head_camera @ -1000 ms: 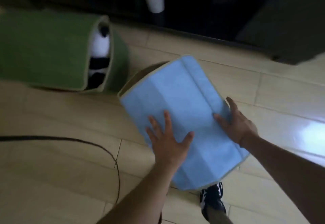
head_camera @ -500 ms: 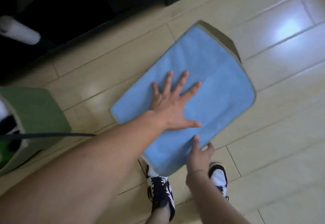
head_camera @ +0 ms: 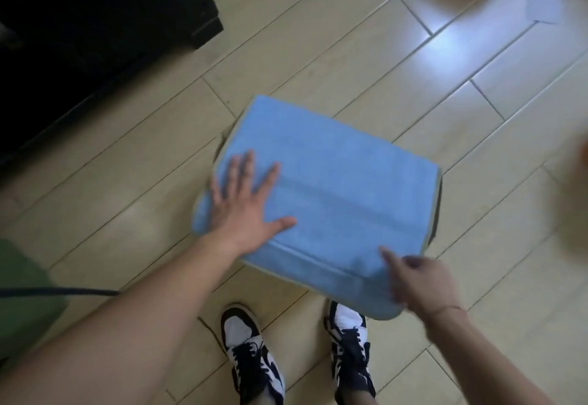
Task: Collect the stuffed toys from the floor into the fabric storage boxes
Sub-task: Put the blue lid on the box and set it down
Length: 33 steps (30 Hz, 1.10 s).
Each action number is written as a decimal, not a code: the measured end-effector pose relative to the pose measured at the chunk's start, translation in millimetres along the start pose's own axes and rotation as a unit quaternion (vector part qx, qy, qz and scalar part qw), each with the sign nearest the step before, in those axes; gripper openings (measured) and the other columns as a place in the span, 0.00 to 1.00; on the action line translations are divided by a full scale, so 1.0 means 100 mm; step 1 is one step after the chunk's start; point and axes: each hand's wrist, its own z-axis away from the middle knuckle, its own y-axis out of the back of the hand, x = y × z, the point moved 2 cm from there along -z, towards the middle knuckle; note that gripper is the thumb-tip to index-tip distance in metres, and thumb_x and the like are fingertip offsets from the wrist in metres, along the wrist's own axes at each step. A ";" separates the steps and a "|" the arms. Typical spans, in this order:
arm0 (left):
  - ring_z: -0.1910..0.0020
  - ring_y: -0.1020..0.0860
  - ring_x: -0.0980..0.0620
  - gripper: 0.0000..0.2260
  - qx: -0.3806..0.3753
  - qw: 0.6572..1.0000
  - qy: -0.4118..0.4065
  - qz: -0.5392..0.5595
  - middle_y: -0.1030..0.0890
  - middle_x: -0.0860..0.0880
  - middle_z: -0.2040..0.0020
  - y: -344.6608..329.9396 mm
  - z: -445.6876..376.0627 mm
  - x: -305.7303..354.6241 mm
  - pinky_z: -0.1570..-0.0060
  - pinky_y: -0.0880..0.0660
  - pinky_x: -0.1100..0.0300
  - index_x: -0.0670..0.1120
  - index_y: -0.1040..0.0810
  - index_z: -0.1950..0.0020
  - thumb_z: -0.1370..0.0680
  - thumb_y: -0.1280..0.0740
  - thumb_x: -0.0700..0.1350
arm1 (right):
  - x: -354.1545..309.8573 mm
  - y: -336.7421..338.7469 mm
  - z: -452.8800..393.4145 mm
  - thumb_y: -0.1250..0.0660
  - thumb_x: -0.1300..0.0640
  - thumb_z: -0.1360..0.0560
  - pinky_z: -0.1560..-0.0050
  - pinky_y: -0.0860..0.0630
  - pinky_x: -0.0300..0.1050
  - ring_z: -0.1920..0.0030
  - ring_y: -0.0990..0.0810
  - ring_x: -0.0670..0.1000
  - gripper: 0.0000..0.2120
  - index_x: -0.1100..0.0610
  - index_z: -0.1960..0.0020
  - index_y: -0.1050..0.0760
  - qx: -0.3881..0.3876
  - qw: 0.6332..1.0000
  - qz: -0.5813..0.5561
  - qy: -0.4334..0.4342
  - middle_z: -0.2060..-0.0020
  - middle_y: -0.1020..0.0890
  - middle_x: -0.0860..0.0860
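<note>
At the far left edge, part of a green fabric box (head_camera: 22, 293) is seen on the wooden floor (head_camera: 413, 92), crossed by a dark cable (head_camera: 63, 292). The left hand (head_camera: 245, 210) is laid flat, fingers spread, on the lid of the blue fabric box (head_camera: 343, 194), which stands on the floor just ahead of two sneakers (head_camera: 251, 357). The lid's near corner is pinched by the right hand (head_camera: 420, 280).

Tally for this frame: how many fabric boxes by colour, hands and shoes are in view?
Blue box: 1
Green box, only partly in view at the left edge: 1
Hands, left hand and right hand: 2
Shoes, left shoe and right shoe: 2
Total: 6
</note>
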 end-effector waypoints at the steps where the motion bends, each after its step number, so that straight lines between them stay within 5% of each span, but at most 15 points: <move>1: 0.24 0.69 0.44 0.49 0.010 0.997 0.065 0.045 0.71 0.50 0.23 0.04 -0.04 -0.09 0.29 0.62 0.34 0.64 0.66 0.25 0.35 0.43 0.78 | 0.04 0.22 -0.08 0.33 0.36 0.30 0.60 0.25 0.50 0.67 0.22 0.53 0.23 0.58 0.64 0.24 0.105 0.994 0.007 0.035 0.70 0.20 0.52; 3: 0.22 0.62 0.41 0.55 0.027 0.970 0.174 0.168 0.68 0.49 0.22 0.11 -0.12 -0.22 0.29 0.56 0.33 0.66 0.64 0.25 0.42 0.35 0.78 | 0.11 0.36 -0.27 0.29 0.33 0.36 0.43 0.26 0.55 0.45 0.23 0.55 0.30 0.53 0.44 0.27 0.188 0.980 -0.049 0.050 0.48 0.21 0.52; 5: 0.22 0.49 0.40 0.60 0.016 0.938 0.216 0.270 0.57 0.46 0.20 0.12 -0.21 -0.24 0.27 0.45 0.37 0.66 0.61 0.25 0.47 0.30 0.76 | 0.23 0.17 -0.53 0.25 0.33 0.41 0.31 0.35 0.56 0.31 0.33 0.55 0.53 0.50 0.26 0.47 0.117 0.984 -0.126 0.044 0.32 0.32 0.53; 7: 0.26 0.38 0.42 0.60 -0.009 0.933 0.217 0.289 0.45 0.44 0.23 0.08 -0.22 -0.16 0.29 0.38 0.44 0.64 0.60 0.23 0.44 0.26 0.72 | 0.29 -0.10 -0.64 0.24 0.36 0.40 0.32 0.34 0.52 0.33 0.30 0.54 0.56 0.42 0.25 0.58 0.050 0.979 -0.197 0.016 0.32 0.31 0.51; 11: 0.31 0.33 0.40 0.59 0.024 0.942 0.209 0.263 0.39 0.44 0.27 -0.05 -0.10 0.00 0.32 0.35 0.47 0.64 0.62 0.23 0.43 0.27 0.72 | 0.48 -0.21 -0.70 0.28 0.36 0.36 0.40 0.30 0.50 0.38 0.25 0.55 0.49 0.36 0.27 0.57 0.074 0.969 -0.237 0.013 0.36 0.26 0.45; 16: 0.28 0.38 0.38 0.60 0.017 0.961 0.157 0.227 0.42 0.42 0.26 -0.26 -0.02 0.72 0.29 0.38 0.44 0.63 0.65 0.25 0.44 0.31 0.76 | 1.17 0.10 -0.78 0.28 0.33 0.38 0.43 0.29 0.49 0.40 0.24 0.55 0.49 0.35 0.27 0.54 0.107 0.956 -0.273 -0.029 0.39 0.25 0.45; 21: 0.24 0.48 0.41 0.63 -0.067 0.987 0.023 0.144 0.52 0.43 0.22 -0.53 0.02 1.90 0.27 0.43 0.43 0.65 0.72 0.28 0.46 0.29 0.75 | 2.27 0.60 -0.81 0.27 0.35 0.37 0.37 0.32 0.50 0.36 0.25 0.55 0.49 0.39 0.26 0.52 0.173 0.924 -0.332 -0.079 0.33 0.27 0.48; 27: 0.23 0.52 0.41 0.66 -0.147 0.977 -0.141 0.060 0.59 0.44 0.22 -0.84 0.14 3.51 0.25 0.46 0.44 0.65 0.72 0.27 0.45 0.23 0.68 | 3.69 1.10 -0.70 0.29 0.29 0.46 0.33 0.34 0.48 0.35 0.28 0.53 0.58 0.45 0.24 0.51 0.230 0.849 -0.451 -0.155 0.32 0.29 0.51; 33: 0.23 0.48 0.40 0.62 -0.106 0.969 -0.224 0.014 0.58 0.46 0.21 -1.10 0.25 4.99 0.29 0.42 0.40 0.66 0.66 0.26 0.45 0.25 0.71 | 4.68 1.43 -0.62 0.27 0.40 0.34 0.31 0.37 0.46 0.33 0.31 0.52 0.52 0.46 0.24 0.58 0.306 0.783 -0.500 -0.208 0.30 0.34 0.51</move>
